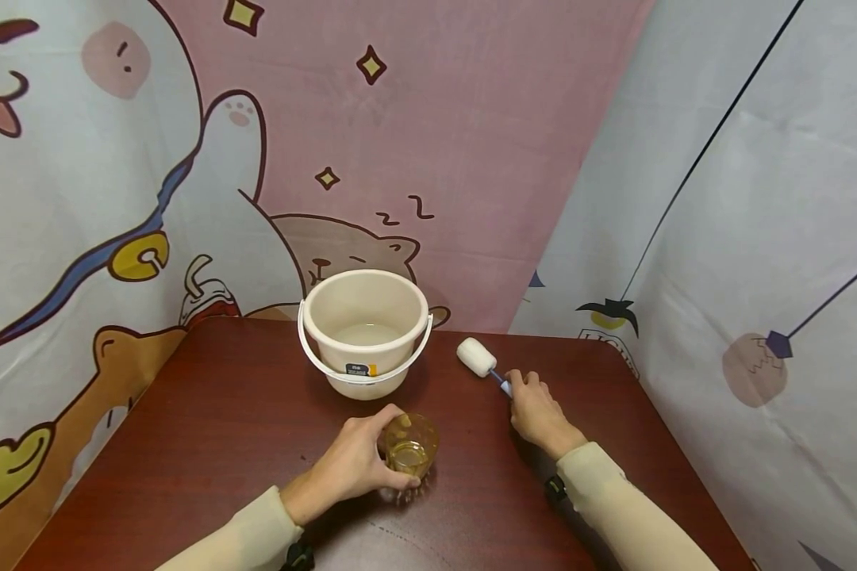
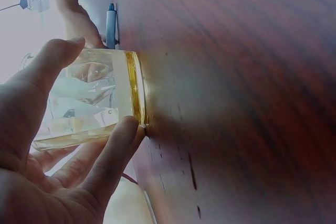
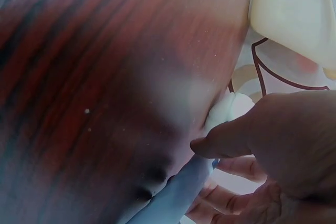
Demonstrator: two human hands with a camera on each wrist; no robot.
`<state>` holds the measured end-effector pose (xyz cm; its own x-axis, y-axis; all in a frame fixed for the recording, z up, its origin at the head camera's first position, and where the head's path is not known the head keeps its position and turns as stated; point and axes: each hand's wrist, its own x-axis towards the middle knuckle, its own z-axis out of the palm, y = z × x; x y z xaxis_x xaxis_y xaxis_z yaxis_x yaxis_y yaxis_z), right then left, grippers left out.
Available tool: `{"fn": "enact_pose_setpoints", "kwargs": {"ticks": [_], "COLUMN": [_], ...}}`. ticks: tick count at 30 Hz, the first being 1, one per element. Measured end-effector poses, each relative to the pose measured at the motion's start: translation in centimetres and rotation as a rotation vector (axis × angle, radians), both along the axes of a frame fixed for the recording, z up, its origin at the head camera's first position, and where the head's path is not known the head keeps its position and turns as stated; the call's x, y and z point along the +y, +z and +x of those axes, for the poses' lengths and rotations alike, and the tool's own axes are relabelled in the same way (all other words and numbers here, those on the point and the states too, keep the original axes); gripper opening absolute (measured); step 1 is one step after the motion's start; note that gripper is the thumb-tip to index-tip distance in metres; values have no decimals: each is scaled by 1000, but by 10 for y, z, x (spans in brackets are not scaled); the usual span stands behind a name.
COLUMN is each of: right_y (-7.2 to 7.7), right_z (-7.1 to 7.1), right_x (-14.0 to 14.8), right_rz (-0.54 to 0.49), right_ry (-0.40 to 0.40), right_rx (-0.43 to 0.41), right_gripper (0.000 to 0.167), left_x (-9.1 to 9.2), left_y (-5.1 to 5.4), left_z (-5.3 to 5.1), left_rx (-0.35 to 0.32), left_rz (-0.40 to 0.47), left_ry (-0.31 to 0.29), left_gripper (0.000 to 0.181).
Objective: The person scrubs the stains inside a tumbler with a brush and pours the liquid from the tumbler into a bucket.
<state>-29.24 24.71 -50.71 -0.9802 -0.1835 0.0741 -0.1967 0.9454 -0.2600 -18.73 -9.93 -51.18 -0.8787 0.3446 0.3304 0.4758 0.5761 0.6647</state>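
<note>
My left hand point(image 1: 357, 456) holds an amber-tinted clear glass point(image 1: 411, 446) low over the front middle of the table, thumb on one side and fingers on the other. In the left wrist view the glass point(image 2: 86, 95) looks upright, its base at or close to the tabletop. My right hand point(image 1: 540, 411) is at the blue handle of a bottle brush with a white sponge head point(image 1: 476, 357). The right wrist view shows the thumb and fingers about the handle point(image 3: 181, 190), which lies along the table. The palm hides part of the handle in the head view.
A cream bucket point(image 1: 367, 373) with its white bail handle lowered stands at the back, left of the brush, with what looks like some water inside. The dark red-brown table point(image 1: 207, 444) meets cartoon-printed cloth point(image 1: 471, 159) at the back and sides.
</note>
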Motion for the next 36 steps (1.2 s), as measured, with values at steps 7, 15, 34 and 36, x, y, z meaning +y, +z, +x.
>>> {"fn": "enact_pose_setpoints", "kwargs": {"ticks": [7,15,34,36], "right_y": [3,8,40,42], "right_z": [-1,-3,-19,-19], "right_x": [-2,-6,-51,-55], "right_rz": [14,10,-167,-175], "right_ry": [21,59,207,220], "right_rx": [23,173,362,355], "right_gripper": [50,50,59,60], "left_x": [0,0,1,0], "left_y": [-1,-1,0,0], "left_z": [0,0,0,0], "left_rx": [7,16,24,28], "left_rz": [6,6,6,3], "left_ry": [-10,-4,-6,-5], "left_gripper": [75,75,74,74]}}
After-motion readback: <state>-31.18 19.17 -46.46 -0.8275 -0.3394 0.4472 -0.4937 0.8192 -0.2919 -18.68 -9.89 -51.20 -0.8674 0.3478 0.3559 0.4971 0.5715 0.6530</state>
